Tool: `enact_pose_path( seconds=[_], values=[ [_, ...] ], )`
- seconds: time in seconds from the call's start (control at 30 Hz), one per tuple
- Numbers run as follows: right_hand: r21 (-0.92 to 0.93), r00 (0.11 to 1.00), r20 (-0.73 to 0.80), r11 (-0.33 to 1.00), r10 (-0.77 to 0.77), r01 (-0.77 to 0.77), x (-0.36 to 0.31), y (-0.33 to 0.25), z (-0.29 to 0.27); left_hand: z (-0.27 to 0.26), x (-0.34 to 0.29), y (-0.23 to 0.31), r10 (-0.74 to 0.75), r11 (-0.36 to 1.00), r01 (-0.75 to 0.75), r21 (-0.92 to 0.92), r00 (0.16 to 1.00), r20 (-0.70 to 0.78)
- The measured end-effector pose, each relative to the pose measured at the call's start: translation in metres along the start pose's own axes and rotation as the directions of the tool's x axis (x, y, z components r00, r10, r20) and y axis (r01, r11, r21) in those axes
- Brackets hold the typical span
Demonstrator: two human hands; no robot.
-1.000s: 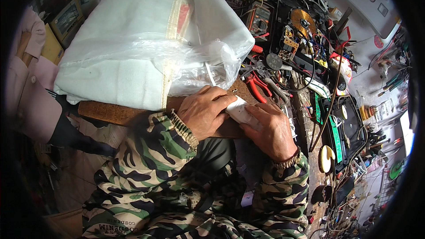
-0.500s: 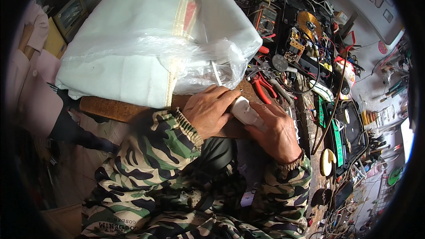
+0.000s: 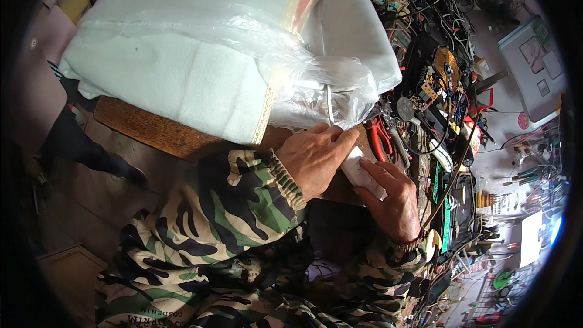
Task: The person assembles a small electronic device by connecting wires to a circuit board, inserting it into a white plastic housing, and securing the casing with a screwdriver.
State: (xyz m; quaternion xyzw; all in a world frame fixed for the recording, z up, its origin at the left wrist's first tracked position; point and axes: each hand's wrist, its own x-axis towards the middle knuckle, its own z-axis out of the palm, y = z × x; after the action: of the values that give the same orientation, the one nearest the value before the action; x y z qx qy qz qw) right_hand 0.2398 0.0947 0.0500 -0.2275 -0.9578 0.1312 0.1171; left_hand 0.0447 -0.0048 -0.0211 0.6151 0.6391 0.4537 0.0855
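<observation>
A small oblong white plastic casing (image 3: 362, 176) lies at the near edge of the wooden bench, between my hands. My right hand (image 3: 393, 199) grips its right side and near end, fingers over the top. My left hand (image 3: 317, 161) is bent round the far end, and its fingertips hide that part. Just past my left fingers a white cord (image 3: 330, 103) runs under crumpled clear plastic wrap (image 3: 322, 79). A large folded pale green-white blanket (image 3: 176, 73) with a cream lace-like edge covers much of the bench, partly inside the wrap.
Red-handled pliers (image 3: 379, 138) lie right of my hands. Beyond are circuit boards, a copper coil (image 3: 446, 65), tangled wires and a green board (image 3: 446, 225). The wooden bench edge (image 3: 152, 127) crosses in front of me. At the left stands another person in a pale pinkish garment (image 3: 36, 85).
The view has shifted, so the bench and blanket sit farther right and the pliers lower. Both hands stay at the white casing, with my left hand now covering more of its far end.
</observation>
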Motion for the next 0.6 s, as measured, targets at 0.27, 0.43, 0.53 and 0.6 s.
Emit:
enact_pose_path(
  seconds=[0.27,0.43,0.53,0.6],
  values=[
    [-0.037,0.998,0.056,0.998,0.043,-0.041,0.004,-0.007,-0.003,0.0,-0.001,-0.002,0.003,0.999,-0.002,-0.043,1.0,0.01],
    [-0.08,0.998,0.065,0.997,0.01,-0.004,0.006,-0.012,-0.007,0.005,-0.003,-0.004,0.023,0.997,-0.026,-0.077,0.999,-0.045],
    [-0.107,0.998,0.064,0.994,-0.012,0.019,0.009,-0.013,-0.005,0.002,-0.002,-0.005,0.027,0.997,-0.03,-0.065,0.999,-0.047],
    [-0.093,0.999,0.038,0.996,-0.007,0.011,0.0,-0.002,-0.001,0.005,0.003,-0.003,0.057,0.997,-0.055,-0.053,0.998,0.034]
  ],
)
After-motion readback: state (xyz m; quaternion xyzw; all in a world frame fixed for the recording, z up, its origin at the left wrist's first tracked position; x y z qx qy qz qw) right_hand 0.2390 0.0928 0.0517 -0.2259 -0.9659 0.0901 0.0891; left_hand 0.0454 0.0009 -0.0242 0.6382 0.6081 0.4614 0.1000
